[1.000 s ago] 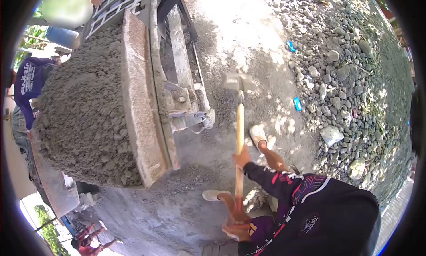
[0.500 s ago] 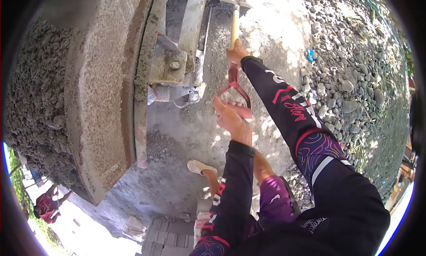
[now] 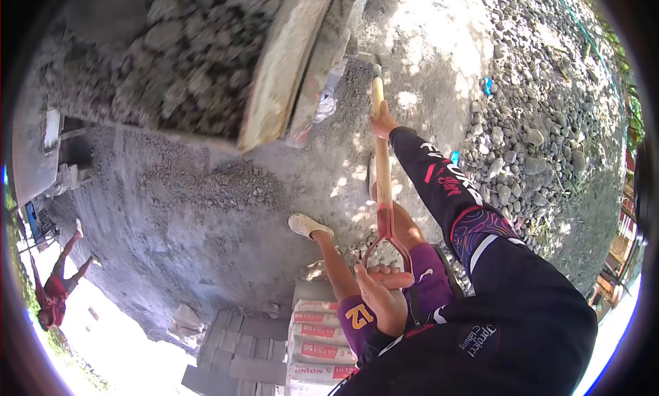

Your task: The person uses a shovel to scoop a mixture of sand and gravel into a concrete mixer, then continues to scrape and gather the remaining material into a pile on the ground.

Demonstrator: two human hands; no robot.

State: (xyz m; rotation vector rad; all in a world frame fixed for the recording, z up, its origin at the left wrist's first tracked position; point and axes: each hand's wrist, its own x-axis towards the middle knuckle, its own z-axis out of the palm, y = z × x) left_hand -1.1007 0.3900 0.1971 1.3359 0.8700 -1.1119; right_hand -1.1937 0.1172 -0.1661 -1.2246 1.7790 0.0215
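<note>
A shovel with a wooden shaft (image 3: 383,169) and a red D-shaped handle runs from near my body toward the top of the view. My left hand (image 3: 384,303) is at the handle's crossbar, close to my waist, with fingers curled over it. Further up, my right hand (image 3: 383,121) wraps round the wooden shaft with the arm stretched forward. The shovel's blade (image 3: 367,56) shows only as a thin edge by the grey ground, beside a large metal container (image 3: 285,66). Dark, gravelly material (image 3: 171,60) fills that container.
Loose grey stones (image 3: 535,142) lie along the right. Stacked cement bags (image 3: 319,351) and grey blocks (image 3: 237,348) sit at the bottom. Another person (image 3: 55,296) is at the far left. A pale clog (image 3: 309,226) is on my foot.
The shovel's handle has come back toward my waist with my left hand. My right hand now holds higher up the shaft, farther from the left. The view has shifted, showing more ground and bags.
</note>
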